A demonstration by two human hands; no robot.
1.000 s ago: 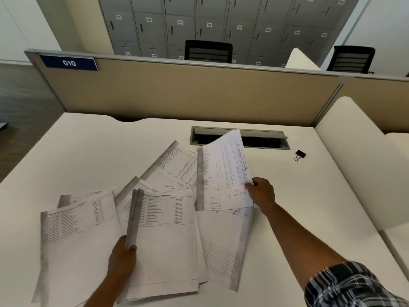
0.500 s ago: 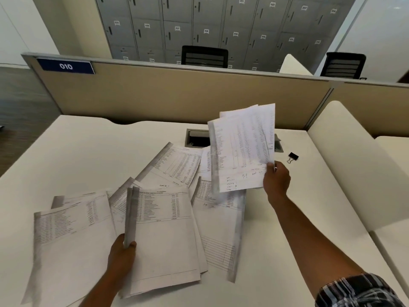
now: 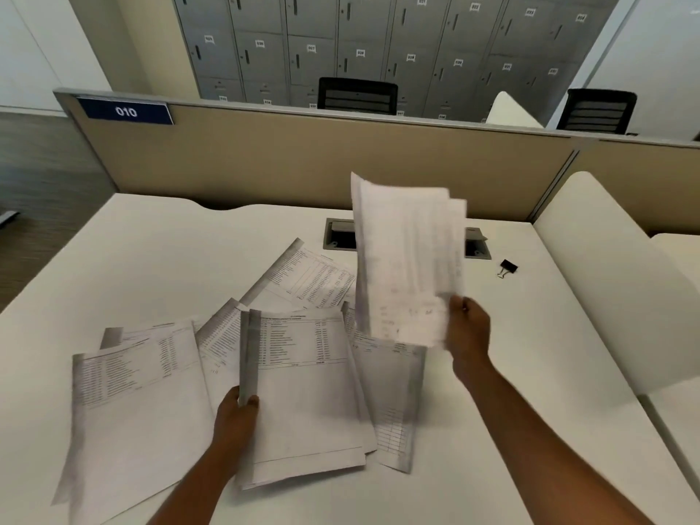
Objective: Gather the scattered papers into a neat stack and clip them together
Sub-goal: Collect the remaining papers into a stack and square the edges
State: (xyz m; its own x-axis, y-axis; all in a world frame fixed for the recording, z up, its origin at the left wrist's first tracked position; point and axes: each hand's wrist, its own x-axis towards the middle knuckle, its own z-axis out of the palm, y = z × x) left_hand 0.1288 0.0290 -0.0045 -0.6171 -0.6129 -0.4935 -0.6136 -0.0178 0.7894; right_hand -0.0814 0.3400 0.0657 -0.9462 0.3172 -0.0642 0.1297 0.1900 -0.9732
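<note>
**Paper sheets go up in the air**

Paper covers the middle of the white desk [image 3: 125, 259]. At the lower left of the frame a big loose sheet [image 3: 136, 407] lies flat, with more sheets peeking out from under it. Nobody is touching these.

Next to it, low in the middle, the left hand [image 3: 236, 418] pinches the left edge of a small pile of sheets [image 3: 307, 388]. The thumb sits on top and the fingers curl under. This pile has not moved from a second ago.

Behind it, one sheet [image 3: 314, 278] lies slanted near the middle of the frame.

What has changed is to the right of the middle. The right hand [image 3: 467, 331] pinches the lower right corner of a few sheets [image 3: 407, 259]. A second ago they were low, just over the desk. Now they are lifted high and stand almost upright, and they look blurry. I think they are on their way over to the left pile.

So the gathering has only started. Many sheets are spread out, some under others, so they may slide or bend when pulled.

Over at the right, the black binder clip [image 3: 507, 267] waits on the desk, well apart from the papers. Behind the lifted sheets is a grey cable box [image 3: 339, 233] set in the desk. A tan wall panel [image 3: 303, 161] runs along the back.
</note>
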